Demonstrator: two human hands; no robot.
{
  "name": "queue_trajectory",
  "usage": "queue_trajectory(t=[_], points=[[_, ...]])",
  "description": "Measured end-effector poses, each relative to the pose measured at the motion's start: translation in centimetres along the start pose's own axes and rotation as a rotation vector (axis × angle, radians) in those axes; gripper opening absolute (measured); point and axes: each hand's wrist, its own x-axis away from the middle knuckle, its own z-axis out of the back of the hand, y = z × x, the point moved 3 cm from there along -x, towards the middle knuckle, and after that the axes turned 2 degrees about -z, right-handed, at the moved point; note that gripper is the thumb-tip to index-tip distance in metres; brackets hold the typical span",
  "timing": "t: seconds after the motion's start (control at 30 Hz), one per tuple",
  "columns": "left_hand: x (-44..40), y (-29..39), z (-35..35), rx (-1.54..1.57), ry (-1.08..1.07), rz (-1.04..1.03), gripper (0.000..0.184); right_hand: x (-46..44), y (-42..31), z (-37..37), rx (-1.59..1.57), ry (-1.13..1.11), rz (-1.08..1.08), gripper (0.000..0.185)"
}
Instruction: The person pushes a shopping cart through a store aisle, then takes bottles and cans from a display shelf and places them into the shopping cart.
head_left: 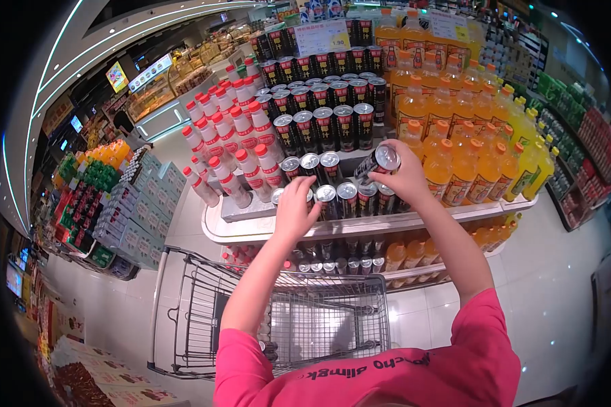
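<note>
My right hand (406, 175) is wrapped around a black drink can (375, 163), held tilted above the front of the display with its silver lid toward me. My left hand (296, 207) rests over the front row of matching black cans, its fingers apart and the thumb spread from them. It covers part of a can there, and whether it presses on that can is hard to see. Several upright cans (347, 195) stand between my hands. Behind the held can, a gap shows in the second row, right of a few standing cans (329, 161).
White bottles with red caps (241, 129) stand left of the cans, orange drink bottles (455, 163) to the right. A metal shopping cart (326, 319) is below me, against the shelf. A price sign (322, 37) tops the display. Stacked cartons (142, 210) stand farther left.
</note>
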Motion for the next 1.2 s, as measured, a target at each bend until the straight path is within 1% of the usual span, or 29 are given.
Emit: queue_trajectory(t=[0.03, 0.13, 0.23, 0.27, 0.33, 0.4, 0.47, 0.53, 0.6, 0.63, 0.67, 0.73, 0.77, 0.87, 0.93, 1.0, 1.07, 1.13, 1.2], points=[[-1.5, -0.7, -1.1, -0.109, 0.045, -0.029, 0.055, 1.8, -0.4, 0.9, -0.06, -0.038, -0.022, 0.056], [-5.0, -1.9, -4.2, -0.339, -0.073, 0.028, 0.07, 8.5, -2.5, 3.6, -0.156, -0.122, -0.069, 0.055], [-7.4, -2.9, -7.3, -0.458, -0.223, 0.024, 0.077, 16.7, 0.1, 5.5, -0.262, -0.19, -0.236, 0.057], [-8.0, -3.0, -7.8, -0.507, -0.239, 0.024, 0.077, 19.4, 1.0, 6.0, -0.312, -0.216, -0.309, 0.058], [-8.9, -3.1, -8.7, -0.603, -0.273, 0.025, 0.077, 24.8, 2.3, 6.9, -0.396, -0.167, -0.442, 0.058], [-9.4, -3.9, -9.7, -0.632, -0.245, 0.043, 0.068, 29.7, 3.9, 7.2, -0.409, -0.11, -0.555, 0.057], [-9.7, -3.4, -9.4, -0.599, -0.276, 0.029, 0.061, 33.9, 5.2, 7.4, -0.369, -0.042, -0.646, 0.056], [-9.5, -3.1, -9.0, -0.589, -0.232, -0.025, 0.059, 36.5, 6.3, 7.6, -0.254, -0.038, -0.649, 0.056], [-9.1, -1.7, -7.6, -0.568, -0.197, -0.071, 0.059, 38.0, 6.6, 7.9, -0.193, -0.057, -0.635, 0.055], [-8.8, 0.0, -5.9, -0.511, -0.155, -0.084, 0.054, 38.1, 6.5, 7.9, -0.173, -0.114, -0.675, 0.055], [-8.3, 1.1, -4.4, -0.47, -0.09, -0.109, 0.053, 37.7, 6.0, 8.0, -0.116, -0.151, -0.622, 0.055], [-6.9, 3.4, -0.8, -0.425, -0.044, -0.134, 0.056, 36.2, 5.3, 7.8, -0.007, -0.24, -0.507, 0.055], [-5.8, 4.8, 1.4, -0.381, -0.019, -0.132, 0.057, 35.7, 5.3, 7.2, -0.034, -0.272, -0.513, 0.058], [-1.3, 8.1, 7.9, -0.318, 0.06, -0.119, 0.058, 33.2, 4.1, 4.8, -0.096, -0.349, -0.35, 0.057], [2.4, 9.1, 11.5, -0.204, 0.06, -0.082, 0.06, 32.2, 3.8, 2.3, -0.142, -0.396, -0.3, 0.057], [6.8, 9.3, 13.8, -0.094, 0.042, 0.049, 0.056, 31.1, 3.3, -0.8, -0.182, -0.488, -0.28, 0.057], [11.7, 9.3, 15.1, -0.057, 0.043, 0.103, 0.056, 30.7, 3.2, -4.3, -0.258, -0.552, -0.272, 0.058], [16.8, 9.0, 15.3, -0.065, -0.01, 0.28, 0.055, 30.8, 3.0, -8.0, -0.304, -0.619, -0.278, 0.059], [21.7, 7.9, 14.3, -0.009, -0.066, 0.497, 0.054, 31.1, 2.5, -11.3, -0.252, -0.692, -0.279, 0.059]])
